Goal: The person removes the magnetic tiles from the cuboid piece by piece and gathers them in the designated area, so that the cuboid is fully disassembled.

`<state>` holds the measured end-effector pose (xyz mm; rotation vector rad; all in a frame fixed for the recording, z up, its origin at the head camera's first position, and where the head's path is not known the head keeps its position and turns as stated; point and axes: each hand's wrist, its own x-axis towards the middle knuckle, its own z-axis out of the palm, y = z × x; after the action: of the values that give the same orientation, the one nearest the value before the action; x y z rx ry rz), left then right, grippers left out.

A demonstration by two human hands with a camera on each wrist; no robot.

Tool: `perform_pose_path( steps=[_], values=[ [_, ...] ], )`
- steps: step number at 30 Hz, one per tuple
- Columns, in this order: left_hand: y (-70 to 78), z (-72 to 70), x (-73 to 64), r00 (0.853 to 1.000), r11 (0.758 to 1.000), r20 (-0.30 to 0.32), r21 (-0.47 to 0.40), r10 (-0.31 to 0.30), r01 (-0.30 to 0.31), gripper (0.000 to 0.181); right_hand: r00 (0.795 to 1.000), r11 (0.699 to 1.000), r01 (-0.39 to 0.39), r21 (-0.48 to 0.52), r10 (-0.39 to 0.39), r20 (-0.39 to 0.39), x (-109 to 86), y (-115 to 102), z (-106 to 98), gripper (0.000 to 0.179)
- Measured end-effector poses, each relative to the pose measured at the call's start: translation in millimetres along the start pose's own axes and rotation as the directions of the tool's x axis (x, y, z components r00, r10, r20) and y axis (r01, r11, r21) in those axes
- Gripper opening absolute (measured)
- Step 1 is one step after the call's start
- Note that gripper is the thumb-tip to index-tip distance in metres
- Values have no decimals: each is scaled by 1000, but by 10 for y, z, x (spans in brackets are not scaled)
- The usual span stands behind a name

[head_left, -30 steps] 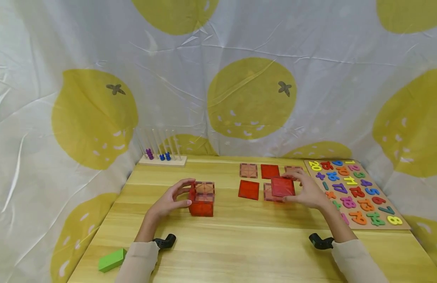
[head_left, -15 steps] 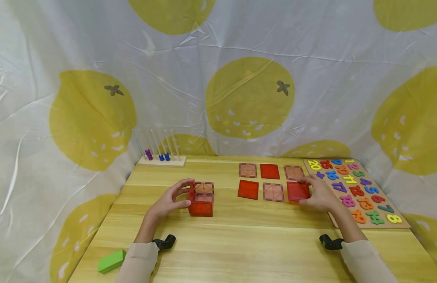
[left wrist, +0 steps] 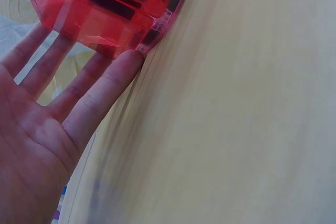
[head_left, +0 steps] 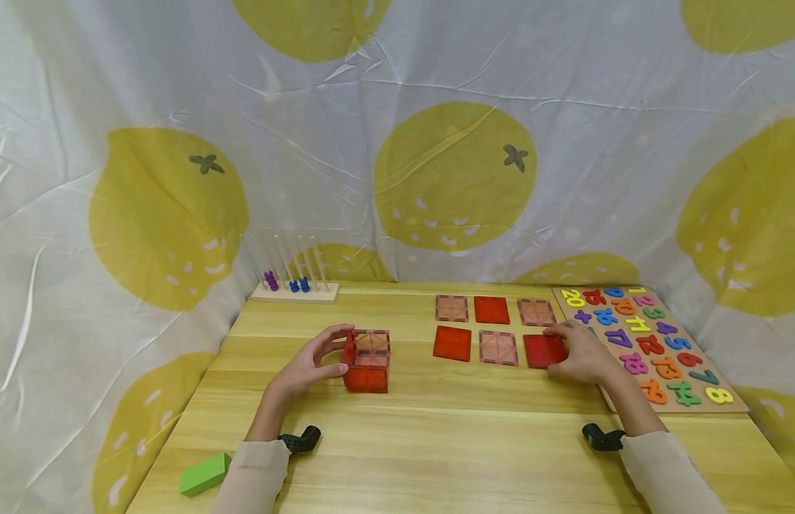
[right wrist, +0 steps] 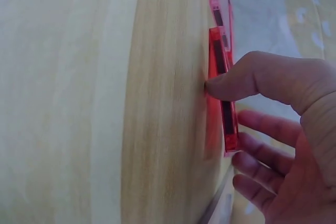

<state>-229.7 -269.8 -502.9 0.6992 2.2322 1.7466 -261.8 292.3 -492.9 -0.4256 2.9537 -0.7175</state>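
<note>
In the head view, my left hand (head_left: 312, 362) holds the left side of a small box of red and clear-pink magnetic tiles (head_left: 366, 378), thumb at its near corner and fingers toward the back. The left wrist view shows the box (left wrist: 100, 9) from close by, fingers seen through its walls. On the right, my right hand (head_left: 583, 353) grips a red square magnetic tile (head_left: 542, 351) by its edges, thumb on the near edge and fingers at the far side. The right wrist view has this tile (right wrist: 224, 93) edge-on, low over the wood.
Left of that tile lie a clear-pink tile (head_left: 498, 348) and a red tile (head_left: 451, 343). Behind is a row with another red tile (head_left: 491, 310). A number board (head_left: 654, 350) lies far right, a peg rack (head_left: 296, 293) back left, a green block (head_left: 204, 475) front left.
My right hand has carried the red tile rightward from over the clear-pink tile and lowered it at the right end of the front row. The left hand and box have stayed in place.
</note>
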Motion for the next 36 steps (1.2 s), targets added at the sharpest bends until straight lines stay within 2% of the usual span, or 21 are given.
perform_pose_path(
  steps=[7,13,16,24,30,36],
  values=[
    [16,10,-6,1000,1000,-6,-9,-13,13,70,1000,1000,-4,4,4,14,-21,-41,-22,65],
    [-3,8,0,1000,1000,4,-4,11,-11,70,999,1000,-22,9,22,24,-51,-64,-29,60],
    [-30,-2,-5,1000,999,10,-32,14,-14,67,1000,1000,-20,4,20,18,-50,-71,-28,60],
    [-39,1,-6,1000,997,4,-81,-11,12,66,996,991,82,107,-77,-46,-28,-270,-62,59],
    [-35,-1,-3,1000,996,11,-84,-10,11,63,986,961,150,234,-127,-112,6,-531,15,48],
    [-41,-5,-8,1000,995,14,-96,-17,19,62,967,905,245,349,-205,-148,76,-827,172,44]
  ],
)
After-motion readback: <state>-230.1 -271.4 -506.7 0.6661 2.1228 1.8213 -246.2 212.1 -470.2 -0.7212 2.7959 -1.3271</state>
